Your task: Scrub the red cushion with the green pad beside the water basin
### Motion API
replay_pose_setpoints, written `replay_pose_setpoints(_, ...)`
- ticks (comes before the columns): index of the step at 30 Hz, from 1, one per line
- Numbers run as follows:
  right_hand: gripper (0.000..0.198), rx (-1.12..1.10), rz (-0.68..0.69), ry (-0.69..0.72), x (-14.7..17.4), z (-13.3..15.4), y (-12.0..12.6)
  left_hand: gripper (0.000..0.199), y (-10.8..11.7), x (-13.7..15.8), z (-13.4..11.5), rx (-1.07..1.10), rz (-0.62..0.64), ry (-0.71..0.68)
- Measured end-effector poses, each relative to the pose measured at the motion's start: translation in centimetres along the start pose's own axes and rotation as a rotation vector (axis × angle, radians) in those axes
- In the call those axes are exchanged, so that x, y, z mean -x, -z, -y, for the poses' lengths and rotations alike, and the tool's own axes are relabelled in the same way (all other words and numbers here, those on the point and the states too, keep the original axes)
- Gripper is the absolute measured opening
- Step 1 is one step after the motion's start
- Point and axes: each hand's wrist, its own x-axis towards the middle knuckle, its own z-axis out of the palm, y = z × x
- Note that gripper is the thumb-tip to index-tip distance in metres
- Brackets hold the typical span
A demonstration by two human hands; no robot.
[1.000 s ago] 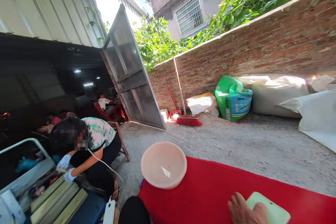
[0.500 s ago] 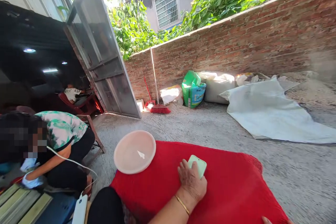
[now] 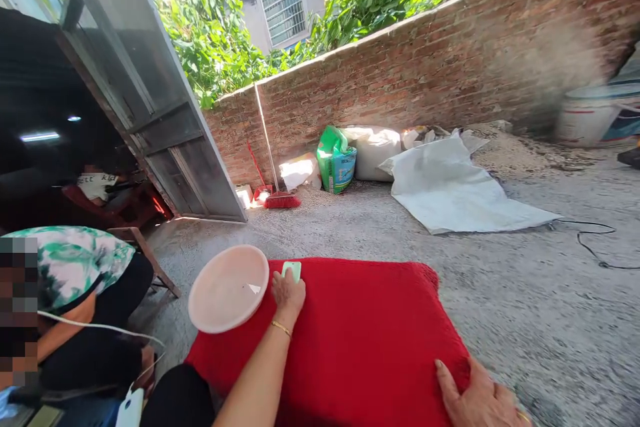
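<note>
A red cloth [image 3: 360, 327] is spread over a low flat surface in front of me. Near its far left corner, my left hand [image 3: 289, 292] holds a pale green flat block with rounded corners [image 3: 293, 271] down against the cloth. The fingers cover much of this block, so its underside is hidden. At the near right edge, my right hand [image 3: 477, 393] grips the red cloth, thumb on top and fingers bent over the side. A pale pink plastic basin [image 3: 227, 290] with a small white scrap inside sits left of my left hand, overlapping the cloth's left edge.
A person in a green-and-white top [image 3: 75, 263] bends over at the left. A white cable [image 3: 100, 327] runs to a white device [image 3: 130, 408]. Behind are a metal door [image 3: 145, 100], a red broom [image 3: 283, 201], a green bag [image 3: 337, 160] and a white sheet [image 3: 465, 187].
My left hand has slid the pale green block away from me, to the cloth's far edge near the basin. My right hand has come into view onto the cloth's right edge. The view has turned right.
</note>
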Motion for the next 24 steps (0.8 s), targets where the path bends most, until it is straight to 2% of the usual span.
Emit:
replay_pose_setpoints(3, 0.082, 0.024, -0.004, 0.003, -0.2, -0.2, -0.3, 0.046, -1.5, 1.7, -3.4, 0.014, 0.029, -0.087)
replay_pose_setpoints(6, 0.081, 0.021, -0.025, 0.025, -0.5, -0.7, -0.8, 0.048, -3.3, 4.4, -7.4, 0.049, 0.097, -0.26)
replay_pose_setpoints(8, 0.078, 0.025, -0.037, 0.027, -0.6, -0.9, -1.0, 0.048, -3.9, 5.6, -8.9, 0.069, 0.125, -0.348)
replay_pose_setpoints(11, 0.073, 0.048, -0.049, 0.028, -0.4, -0.8, -1.0, 0.047, -3.5, 4.9, -8.3, 0.067, 0.102, -0.327)
replay_pose_setpoints(16, 0.068, 0.096, -0.039, 0.023, 0.4, 0.1, -0.3, 0.045, -0.6, 0.1, -3.4, 0.008, -0.022, -0.078)
replay_pose_setpoints(18, 0.067, 0.114, -0.038, 0.033, 0.6, 0.2, -0.1, 0.043, 0.1, -1.1, -2.5, -0.006, -0.041, -0.024)
replay_pose_setpoints(21, 0.066, 0.116, -0.056, 0.05, 0.7, 0.2, -0.1, 0.041, -0.2, -1.2, -3.7, -0.01, -0.025, -0.036)
replay_pose_setpoints(24, 0.067, 0.103, -0.056, 0.059, 0.7, -0.1, -0.3, 0.042, -1.7, 0.8, -7.7, 0.012, 0.029, -0.141)
